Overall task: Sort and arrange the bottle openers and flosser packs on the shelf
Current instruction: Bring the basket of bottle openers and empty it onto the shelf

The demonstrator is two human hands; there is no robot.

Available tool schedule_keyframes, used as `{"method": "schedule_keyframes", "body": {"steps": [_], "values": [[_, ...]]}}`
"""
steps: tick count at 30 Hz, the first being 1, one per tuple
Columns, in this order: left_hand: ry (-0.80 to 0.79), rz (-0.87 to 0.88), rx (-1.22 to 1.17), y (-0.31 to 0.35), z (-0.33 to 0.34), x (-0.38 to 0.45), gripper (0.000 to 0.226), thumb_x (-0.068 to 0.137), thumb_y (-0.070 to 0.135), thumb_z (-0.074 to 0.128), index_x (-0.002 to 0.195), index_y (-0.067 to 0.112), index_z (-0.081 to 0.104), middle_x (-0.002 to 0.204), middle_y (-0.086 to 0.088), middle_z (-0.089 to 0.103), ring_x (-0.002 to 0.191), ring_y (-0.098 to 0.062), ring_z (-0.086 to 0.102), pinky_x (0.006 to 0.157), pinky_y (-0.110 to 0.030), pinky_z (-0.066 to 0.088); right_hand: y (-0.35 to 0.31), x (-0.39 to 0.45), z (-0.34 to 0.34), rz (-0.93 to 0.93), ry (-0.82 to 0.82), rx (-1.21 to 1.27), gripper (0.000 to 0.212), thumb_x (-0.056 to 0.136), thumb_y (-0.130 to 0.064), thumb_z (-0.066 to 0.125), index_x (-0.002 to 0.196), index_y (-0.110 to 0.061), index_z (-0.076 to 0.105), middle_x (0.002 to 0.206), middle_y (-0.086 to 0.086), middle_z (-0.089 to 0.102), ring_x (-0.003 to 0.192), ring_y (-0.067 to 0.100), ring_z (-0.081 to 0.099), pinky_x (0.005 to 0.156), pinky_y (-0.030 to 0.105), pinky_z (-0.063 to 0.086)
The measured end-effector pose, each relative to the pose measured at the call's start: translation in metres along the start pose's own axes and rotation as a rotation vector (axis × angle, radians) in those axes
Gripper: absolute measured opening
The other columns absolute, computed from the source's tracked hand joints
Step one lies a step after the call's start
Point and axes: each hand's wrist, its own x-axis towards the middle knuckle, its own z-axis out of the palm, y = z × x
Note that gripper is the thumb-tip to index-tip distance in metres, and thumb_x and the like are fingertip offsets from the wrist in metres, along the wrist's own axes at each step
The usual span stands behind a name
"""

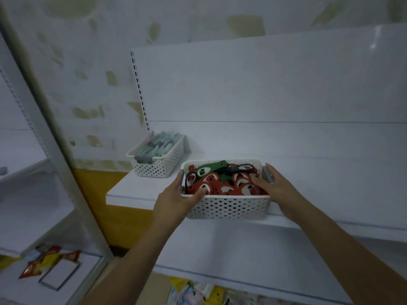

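A white perforated basket (229,209) full of red, green and black bottle openers (222,180) sits at the front edge of the white shelf (132,192). My left hand (176,198) grips its left end, thumb over the rim. At the basket's right end, my right hand (275,186) holds on with its thumb inside on the openers. Behind and to the left stands a second white basket (157,165) holding pale green flosser packs (156,143).
The shelf's white back panel (264,84) rises behind the baskets, with a slotted upright (139,91) at its left. A lower shelf (242,254) lies below. Snack packets (46,258) lie on a neighbouring unit at lower left, and more packets (196,291) show at the bottom.
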Motion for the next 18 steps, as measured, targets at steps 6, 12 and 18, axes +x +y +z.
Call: {"method": "schedule_keyframes", "body": {"steps": [6, 12, 18], "values": [[0.225, -0.063, -0.005, -0.012, 0.032, 0.046, 0.084, 0.073, 0.088, 0.040, 0.145, 0.044, 0.039, 0.112, 0.009, 0.070, 0.099, -0.014, 0.069, 0.085, -0.036, 0.056, 0.011, 0.124, -0.014, 0.084, -0.037, -0.095, 0.058, 0.092, -0.036, 0.061, 0.145, -0.031, 0.039, 0.142, 0.000, 0.049, 0.115, 0.020, 0.057, 0.083, 0.035, 0.051], [0.274, -0.166, -0.271, -0.033, 0.047, 0.110, 0.031, 0.092, 0.056, 0.046, 0.117, 0.039, 0.052, 0.112, 0.007, 0.065, 0.087, -0.004, 0.068, 0.076, -0.026, 0.057, -0.004, 0.229, -0.018, -0.003, -0.056, -0.389, 0.030, 0.082, -0.048, 0.069, 0.103, -0.028, 0.074, 0.090, 0.001, 0.072, 0.079, 0.011, 0.065, 0.056, 0.024, 0.049], [0.047, -0.071, -0.396, -0.038, 0.065, 0.121, 0.040, 0.099, 0.033, 0.046, 0.138, 0.038, 0.039, 0.131, 0.030, 0.050, 0.115, 0.018, 0.050, 0.087, -0.003, 0.043, 0.003, 0.291, 0.015, -0.162, 0.407, -0.819, 0.072, 0.100, -0.052, 0.029, 0.067, 0.000, 0.066, 0.058, 0.011, 0.058, 0.053, 0.025, 0.052, 0.056, 0.030, 0.044]]}}
